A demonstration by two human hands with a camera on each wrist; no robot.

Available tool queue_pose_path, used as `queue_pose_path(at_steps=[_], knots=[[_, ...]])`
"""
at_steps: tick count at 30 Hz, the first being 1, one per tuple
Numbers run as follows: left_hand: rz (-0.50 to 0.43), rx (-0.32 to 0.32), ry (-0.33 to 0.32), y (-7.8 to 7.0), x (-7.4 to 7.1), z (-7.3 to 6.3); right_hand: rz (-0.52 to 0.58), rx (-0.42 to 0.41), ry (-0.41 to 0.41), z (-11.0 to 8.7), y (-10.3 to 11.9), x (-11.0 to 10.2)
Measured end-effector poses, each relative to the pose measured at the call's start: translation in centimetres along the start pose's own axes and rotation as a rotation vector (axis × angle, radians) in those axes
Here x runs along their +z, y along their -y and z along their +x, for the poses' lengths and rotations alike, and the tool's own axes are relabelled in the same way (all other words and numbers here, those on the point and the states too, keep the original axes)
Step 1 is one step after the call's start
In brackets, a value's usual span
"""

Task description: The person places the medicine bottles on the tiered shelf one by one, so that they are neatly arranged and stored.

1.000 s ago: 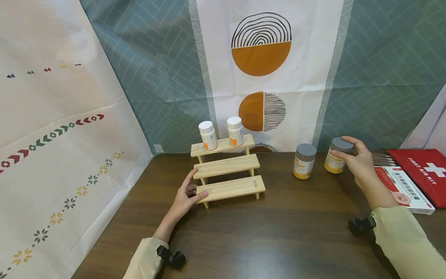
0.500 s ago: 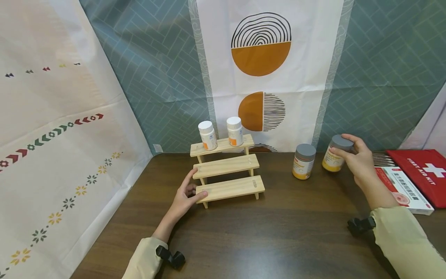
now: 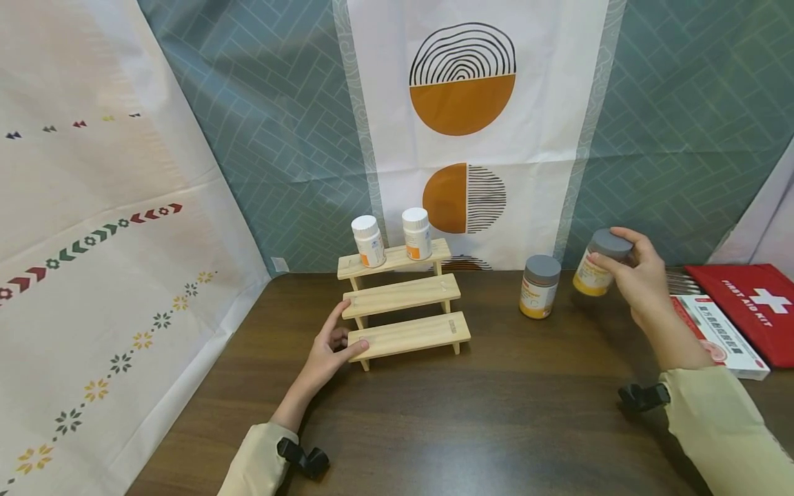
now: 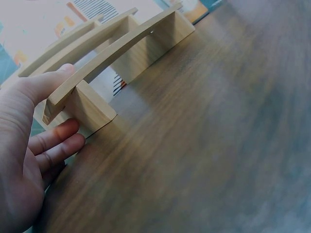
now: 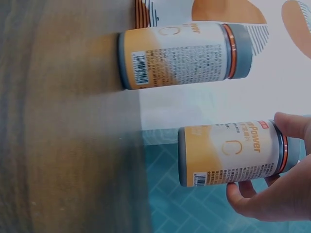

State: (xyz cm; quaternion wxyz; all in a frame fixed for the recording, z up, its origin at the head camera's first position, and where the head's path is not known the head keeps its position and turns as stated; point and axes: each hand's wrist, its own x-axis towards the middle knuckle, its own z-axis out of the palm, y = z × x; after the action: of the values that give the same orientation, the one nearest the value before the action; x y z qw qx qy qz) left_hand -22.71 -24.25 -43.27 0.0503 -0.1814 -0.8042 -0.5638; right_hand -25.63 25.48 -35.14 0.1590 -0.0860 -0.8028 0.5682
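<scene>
My left hand (image 3: 325, 353) grips the left end of a three-step wooden display stand (image 3: 409, 333). Its thumb lies on the lowest step, and fingers curl beside the leg in the left wrist view. Two white pill bottles (image 3: 369, 242) with white caps stand on the top step. On the right, my right hand (image 3: 645, 272) holds a grey-lidded supplement jar (image 3: 593, 270) near its lid, slightly tilted. In the right wrist view the held jar (image 5: 228, 153) shows a gap between its base and the table. A matching jar (image 3: 538, 289) stands upright on the table to its left.
At the right lie a red first aid kit pouch (image 3: 753, 303), a white and red box (image 3: 722, 337) and a bundle of thin sticks (image 3: 682, 282). A patterned cloth (image 3: 298, 158) hangs behind the brown wooden table (image 3: 434, 420).
My right hand has raised the grey-lidded jar off the table and tilted it slightly. My left hand and the stand stay in place.
</scene>
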Motion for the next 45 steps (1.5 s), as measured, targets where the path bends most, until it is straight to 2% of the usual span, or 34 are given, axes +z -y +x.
queue_pose_path(at_steps=[4, 14, 16, 21, 24, 35, 41, 45], knots=[[-0.001, 0.005, -0.001, 0.1, -0.1, 0.0, 0.015, -0.037, -0.022, -0.2, 0.7, 0.0], [0.008, -0.01, -0.006, 0.2, -0.1, -0.1, 0.014, -0.03, -0.014, -0.8, 2.6, -0.1], [0.006, -0.014, -0.009, 0.1, -0.1, -0.1, 0.064, -0.041, -0.021, -1.0, 3.0, -0.1], [0.005, -0.019, -0.012, 0.1, -0.1, -0.2, 0.276, -0.082, -0.04, -1.5, 3.8, -0.1], [0.002, -0.017, -0.008, 0.1, -0.1, -0.2, 0.351, -0.104, -0.033, -1.7, 4.2, -0.1], [0.009, -0.032, -0.01, 0.0, -0.1, -0.2, 0.456, -0.138, -0.02, -2.5, 5.2, 0.0], [0.008, -0.03, -0.01, 0.0, 0.0, -0.1, 0.461, -0.141, -0.012, -2.8, 5.4, 0.0], [0.005, -0.032, -0.004, 0.0, 0.0, 0.0, 0.535, -0.156, 0.003, -3.0, 5.6, 0.0]])
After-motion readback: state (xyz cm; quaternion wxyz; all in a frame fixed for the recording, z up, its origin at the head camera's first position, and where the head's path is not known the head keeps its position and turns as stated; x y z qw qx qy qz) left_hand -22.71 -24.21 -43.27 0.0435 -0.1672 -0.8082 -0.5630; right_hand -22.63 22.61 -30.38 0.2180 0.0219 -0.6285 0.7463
